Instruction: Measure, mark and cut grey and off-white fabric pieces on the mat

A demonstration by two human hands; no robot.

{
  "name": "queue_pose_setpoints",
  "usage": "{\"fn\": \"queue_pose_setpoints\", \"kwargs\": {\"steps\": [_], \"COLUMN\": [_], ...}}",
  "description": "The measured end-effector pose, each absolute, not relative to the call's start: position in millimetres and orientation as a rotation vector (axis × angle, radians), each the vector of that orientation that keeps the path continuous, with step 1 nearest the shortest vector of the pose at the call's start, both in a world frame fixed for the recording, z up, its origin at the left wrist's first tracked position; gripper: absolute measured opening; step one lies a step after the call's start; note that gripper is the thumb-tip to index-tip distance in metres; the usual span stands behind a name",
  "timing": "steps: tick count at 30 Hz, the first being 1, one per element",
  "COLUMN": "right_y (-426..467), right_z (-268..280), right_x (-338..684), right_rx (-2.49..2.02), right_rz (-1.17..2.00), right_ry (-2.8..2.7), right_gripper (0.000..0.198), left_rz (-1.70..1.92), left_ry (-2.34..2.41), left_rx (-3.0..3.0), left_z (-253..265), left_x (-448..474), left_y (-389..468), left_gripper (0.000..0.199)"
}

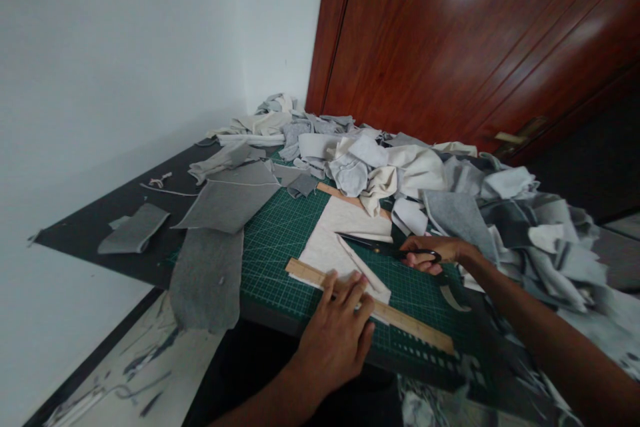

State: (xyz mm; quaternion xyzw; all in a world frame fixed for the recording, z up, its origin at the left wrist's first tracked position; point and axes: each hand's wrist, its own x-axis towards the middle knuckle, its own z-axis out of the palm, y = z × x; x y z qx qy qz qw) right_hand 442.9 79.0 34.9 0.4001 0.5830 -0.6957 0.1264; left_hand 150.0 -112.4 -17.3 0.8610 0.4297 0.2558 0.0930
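My right hand point(427, 253) is closed round the black handles of a pair of scissors point(377, 248). Their blades point left and lie at a slit in a piece of cream cloth point(320, 247). A strip of the cloth is folded over along the cut. My left hand point(340, 327) lies with fingers spread on a wooden ruler point(415, 329) and on the cloth's near edge. The ruler crosses the cloth at a slant near the table's front edge. Beneath everything is a green cutting mat point(270, 247) with a printed grid.
Grey and cream fabric scraps point(415, 170) are heaped along the back and right. A second wooden strip point(340, 195) lies partly under them. Grey fabric pieces point(207, 273) lie at left, one hanging over the edge. A curved blade point(453, 297) rests near my right wrist. Scraps litter the floor.
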Motion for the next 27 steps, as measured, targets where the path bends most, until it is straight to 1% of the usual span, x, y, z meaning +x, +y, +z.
{"fn": "queue_pose_setpoints", "kwargs": {"steps": [8, 15, 22, 27], "right_y": [77.1, 79.1, 82.2, 84.0], "right_z": [37.5, 33.4, 29.7, 32.9], "right_x": [440.0, 445.7, 441.5, 430.7], "right_rx": [1.166, 1.132, 1.089, 1.076], "right_rz": [-2.088, -2.168, -2.210, -2.224], "right_ry": [1.645, 1.604, 1.522, 1.521], "right_gripper": [0.043, 0.056, 0.043, 0.046], "left_rz": [0.685, 0.684, 0.718, 0.751], "left_ry": [1.262, 1.259, 1.271, 1.266], "left_rx": [2.566, 2.550, 2.539, 2.552], "left_z": [-13.7, -12.8, -13.8, -15.9], "left_x": [149.9, 148.2, 149.0, 149.7], "left_y": [-111.3, -112.5, -113.0, -112.9], "left_gripper": [0.036, 0.036, 0.035, 0.035]}}
